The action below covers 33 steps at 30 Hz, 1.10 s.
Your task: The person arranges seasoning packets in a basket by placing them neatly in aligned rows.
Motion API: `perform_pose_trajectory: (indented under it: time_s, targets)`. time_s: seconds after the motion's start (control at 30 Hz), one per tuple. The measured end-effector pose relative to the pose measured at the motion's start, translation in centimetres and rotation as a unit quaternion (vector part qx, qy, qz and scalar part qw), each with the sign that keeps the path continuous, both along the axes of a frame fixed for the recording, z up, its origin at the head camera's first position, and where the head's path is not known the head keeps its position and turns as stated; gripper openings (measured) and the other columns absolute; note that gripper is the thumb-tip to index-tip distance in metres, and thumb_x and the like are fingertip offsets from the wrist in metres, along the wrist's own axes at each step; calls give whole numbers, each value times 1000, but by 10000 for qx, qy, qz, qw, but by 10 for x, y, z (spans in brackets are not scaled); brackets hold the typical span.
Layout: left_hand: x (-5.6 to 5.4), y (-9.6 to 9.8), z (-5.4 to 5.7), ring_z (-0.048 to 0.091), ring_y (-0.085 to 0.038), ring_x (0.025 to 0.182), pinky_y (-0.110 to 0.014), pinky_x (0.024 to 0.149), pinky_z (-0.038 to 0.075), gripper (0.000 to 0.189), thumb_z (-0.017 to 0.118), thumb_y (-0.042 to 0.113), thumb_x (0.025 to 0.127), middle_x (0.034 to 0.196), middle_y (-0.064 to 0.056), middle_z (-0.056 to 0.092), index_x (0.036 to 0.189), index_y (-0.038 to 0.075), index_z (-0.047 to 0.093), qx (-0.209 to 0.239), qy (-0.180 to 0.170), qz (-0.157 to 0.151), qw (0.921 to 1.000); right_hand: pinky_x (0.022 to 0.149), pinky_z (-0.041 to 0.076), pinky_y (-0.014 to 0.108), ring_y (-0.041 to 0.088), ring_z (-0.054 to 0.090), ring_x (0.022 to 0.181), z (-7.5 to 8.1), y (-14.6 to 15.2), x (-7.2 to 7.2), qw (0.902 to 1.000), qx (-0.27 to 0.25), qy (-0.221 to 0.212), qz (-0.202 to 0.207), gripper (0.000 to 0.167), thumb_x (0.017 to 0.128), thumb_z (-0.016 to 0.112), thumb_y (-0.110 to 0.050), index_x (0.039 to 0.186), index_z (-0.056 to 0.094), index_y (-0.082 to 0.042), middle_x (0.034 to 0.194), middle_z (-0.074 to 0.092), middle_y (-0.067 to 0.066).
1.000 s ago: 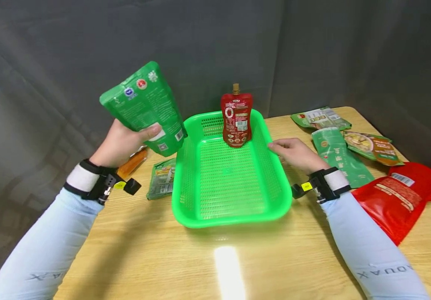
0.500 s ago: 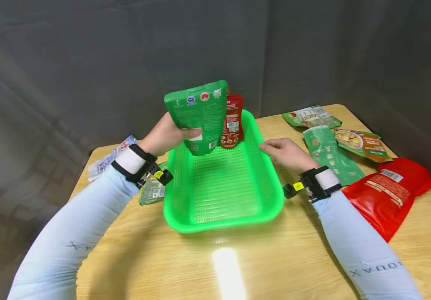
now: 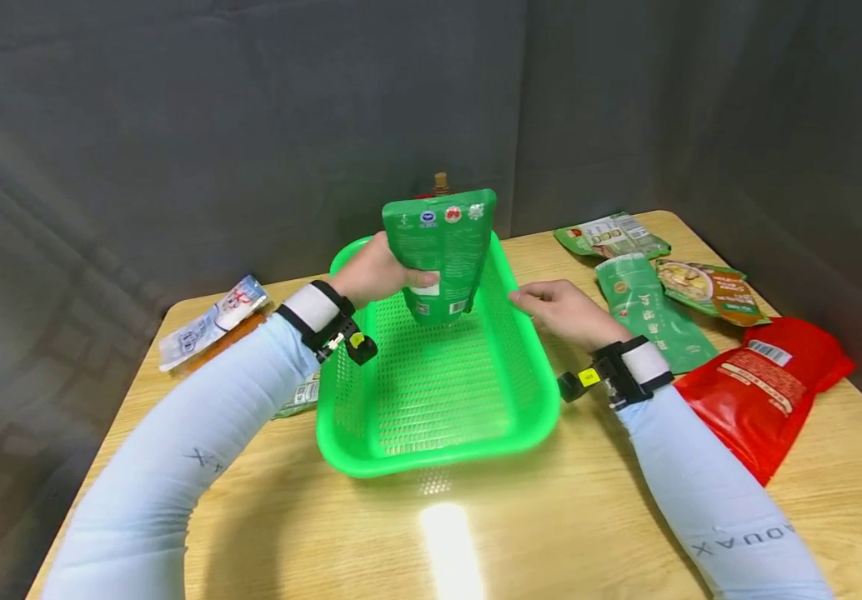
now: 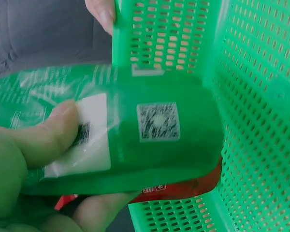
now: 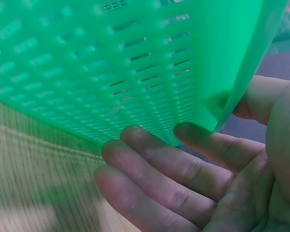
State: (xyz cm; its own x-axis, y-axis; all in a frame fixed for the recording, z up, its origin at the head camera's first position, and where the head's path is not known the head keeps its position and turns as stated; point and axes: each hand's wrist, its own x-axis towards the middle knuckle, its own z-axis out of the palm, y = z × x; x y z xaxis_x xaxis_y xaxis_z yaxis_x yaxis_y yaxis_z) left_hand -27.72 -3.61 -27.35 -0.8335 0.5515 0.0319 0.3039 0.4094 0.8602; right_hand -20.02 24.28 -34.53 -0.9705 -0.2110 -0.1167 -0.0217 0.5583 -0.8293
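My left hand (image 3: 380,272) grips a green pouch (image 3: 442,250) by its side, thumb across its printed back. The pouch is upright, over the far end of a green plastic basket (image 3: 438,457), its bottom inside the rim. Behind it stands a red ketchup pouch, mostly hidden; its gold cap (image 3: 441,183) shows above, and its red edge (image 4: 183,188) shows in the left wrist view. My right hand (image 3: 562,310) pinches the basket's right rim between thumb and index finger. In the right wrist view its other fingers (image 5: 154,193) extend below the perforated wall (image 5: 111,67).
On the right of the wooden table (image 3: 626,500) lie a green pouch with a clear-printed label (image 3: 611,237), a light green pouch (image 3: 652,312), a brown-and-green food pouch (image 3: 712,290) and a red bag (image 3: 769,387). Left are a clear packet (image 3: 213,323), an orange packet (image 3: 228,340) and another pouch (image 3: 299,398).
My left hand has carried the green pouch rightward and down from left of the basket to its far end, now in front of the ketchup pouch. The right hand still holds the rim.
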Motion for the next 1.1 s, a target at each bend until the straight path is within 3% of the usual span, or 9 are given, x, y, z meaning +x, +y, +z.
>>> perform_pose_trajectory:
  time_s: [0.17, 0.5, 0.73, 1.0, 1.1]
  targets:
    - [-7, 8, -4, 60, -23, 116, -37, 99, 46, 49, 78, 0, 83, 126, -8, 64, 129, 8, 62, 4, -257, -14, 9997, 97, 45, 49, 33, 57, 112, -1, 1, 1, 10000, -10, 12, -33, 62, 102, 48, -49, 146, 48, -5, 144, 50, 17]
    - [-18, 17, -18, 64, -23, 105, -36, 91, 50, 31, 80, 4, 83, 114, -9, 70, 112, 4, 70, -261, -751, 531, 9954, 98, 44, 48, 31, 57, 111, 0, -1, 3, 10000, -59, 51, -19, 58, 103, 49, -46, 144, 50, -5, 142, 51, 16]
    - [-26, 16, -30, 63, -24, 112, -37, 95, 49, 41, 79, 1, 83, 121, -9, 69, 122, 7, 68, 26, -901, 548, 9944, 99, 43, 48, 30, 55, 113, 2, -3, 4, 9999, -111, 74, 50, 57, 103, 50, -44, 144, 51, -5, 141, 52, 16]
    - [-32, 18, -36, 63, -24, 112, -37, 98, 48, 42, 79, 0, 82, 121, -9, 69, 122, 5, 67, 84, -1036, 563, 9930, 102, 42, 50, 31, 55, 119, 0, -2, 2, 10000, -43, 62, -11, 60, 103, 50, -46, 145, 50, -5, 143, 51, 16]
    - [-35, 20, -38, 63, -24, 113, -37, 98, 48, 44, 79, 0, 82, 122, -10, 68, 124, 5, 67, 82, -1002, 541, 9935, 100, 43, 47, 29, 55, 113, 0, -1, 1, 10000, -29, 71, -29, 57, 103, 50, -45, 144, 51, -5, 138, 54, 15]
